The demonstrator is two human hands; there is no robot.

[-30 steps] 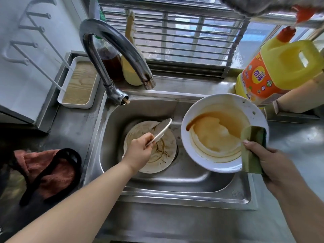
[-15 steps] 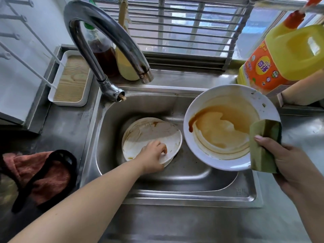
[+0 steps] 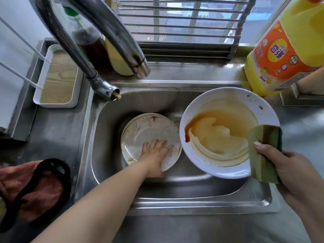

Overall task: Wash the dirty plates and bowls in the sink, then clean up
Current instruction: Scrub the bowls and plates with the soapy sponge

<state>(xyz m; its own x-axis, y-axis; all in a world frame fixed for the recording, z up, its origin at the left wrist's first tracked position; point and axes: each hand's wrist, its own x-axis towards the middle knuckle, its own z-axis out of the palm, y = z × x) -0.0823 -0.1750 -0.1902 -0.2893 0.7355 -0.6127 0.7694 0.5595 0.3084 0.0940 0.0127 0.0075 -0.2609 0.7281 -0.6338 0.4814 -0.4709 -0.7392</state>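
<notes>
Stainless sink (image 3: 259,199) beneath barred window (image 3: 184,23)

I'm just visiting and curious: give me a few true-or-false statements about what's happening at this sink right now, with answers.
1. The right hand holds a green sponge. True.
2. Water is running from the tap. False: no stream shows.
3. The left hand rests on the small plate in the sink. True.
4. The big bowl is clean. False: brown sauce smears it.
5. The yellow soap jug lies in the sink. False: it stands on the ledge behind it.
</notes>
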